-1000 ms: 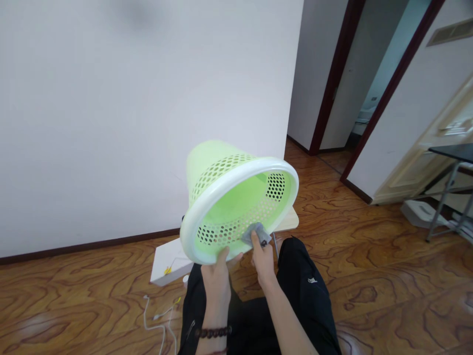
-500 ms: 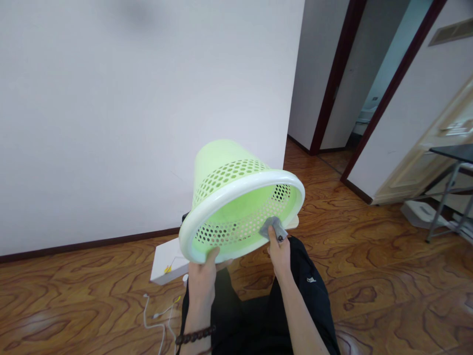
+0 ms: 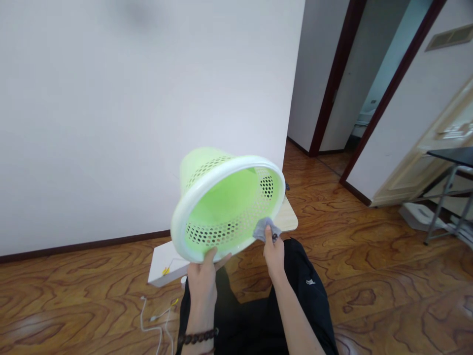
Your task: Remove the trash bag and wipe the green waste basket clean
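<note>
A light green plastic basket (image 3: 236, 197) with a white rim and rows of holes is held up in the air, tilted so that its mouth faces me. My left hand (image 3: 203, 276) grips the lower rim, thumb on the inside and fingers underneath. In my right hand (image 3: 273, 251) is a grey cloth (image 3: 265, 229), pinched under the thumb and lying against the rim at the lower right. The right fingers are partly hidden behind the cloth and the rim.
On the wooden floor (image 3: 92, 291) lie a white box (image 3: 166, 264) and white cables (image 3: 151, 328). A pale board (image 3: 287, 217) shows behind the basket. The wall (image 3: 111, 123) rises ahead. At right stand a dark-topped table (image 3: 453, 155) and a white bin (image 3: 417, 215).
The basket has shifted left and its mouth has turned more towards me. My right hand and the cloth have moved slightly left along with the rim.
</note>
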The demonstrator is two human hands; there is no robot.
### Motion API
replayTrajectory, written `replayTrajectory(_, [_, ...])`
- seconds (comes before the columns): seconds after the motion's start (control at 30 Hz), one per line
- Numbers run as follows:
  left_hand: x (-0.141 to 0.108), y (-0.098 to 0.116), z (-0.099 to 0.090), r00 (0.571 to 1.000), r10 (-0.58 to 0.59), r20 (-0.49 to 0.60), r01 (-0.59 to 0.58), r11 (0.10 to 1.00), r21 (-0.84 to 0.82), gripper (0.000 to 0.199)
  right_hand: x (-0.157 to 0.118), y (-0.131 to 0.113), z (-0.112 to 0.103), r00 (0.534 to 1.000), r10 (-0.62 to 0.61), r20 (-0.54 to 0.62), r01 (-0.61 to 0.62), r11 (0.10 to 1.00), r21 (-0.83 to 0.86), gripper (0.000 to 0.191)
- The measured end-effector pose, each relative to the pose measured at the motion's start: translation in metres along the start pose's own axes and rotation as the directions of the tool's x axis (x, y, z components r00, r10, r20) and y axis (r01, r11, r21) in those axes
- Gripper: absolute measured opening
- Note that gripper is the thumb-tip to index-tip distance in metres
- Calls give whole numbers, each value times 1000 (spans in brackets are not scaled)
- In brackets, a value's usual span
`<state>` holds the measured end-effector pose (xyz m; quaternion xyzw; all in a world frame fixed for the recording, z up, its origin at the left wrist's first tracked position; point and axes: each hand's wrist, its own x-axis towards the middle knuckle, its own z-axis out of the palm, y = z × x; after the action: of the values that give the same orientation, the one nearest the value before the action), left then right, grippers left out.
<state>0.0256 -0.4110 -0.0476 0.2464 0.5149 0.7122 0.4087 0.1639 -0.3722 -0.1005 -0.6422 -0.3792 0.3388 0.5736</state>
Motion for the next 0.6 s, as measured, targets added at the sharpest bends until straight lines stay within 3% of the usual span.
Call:
replayTrajectory(0.13, [0,-1,2,999,38,9,-38,999,-27,48,-6,2,1,996,-47,71,50,998,-38,57])
replayTrajectory(0.23, [-1,-2,3,999,33,6,-33,999,-30,46,-13,4,11,995,-72,63,73,997,-11,53])
replayTrajectory(0.43, [2,-6,-1,1000,0,-11,0,1000,4,43,-10,5,8,992,75,102,-86,989,117,53])
replayTrajectory(0.6, [-1,-8,1,1000,-27,-9,27,999,21,39,-8,-1,0,987,106,124,-127,976,175,46])
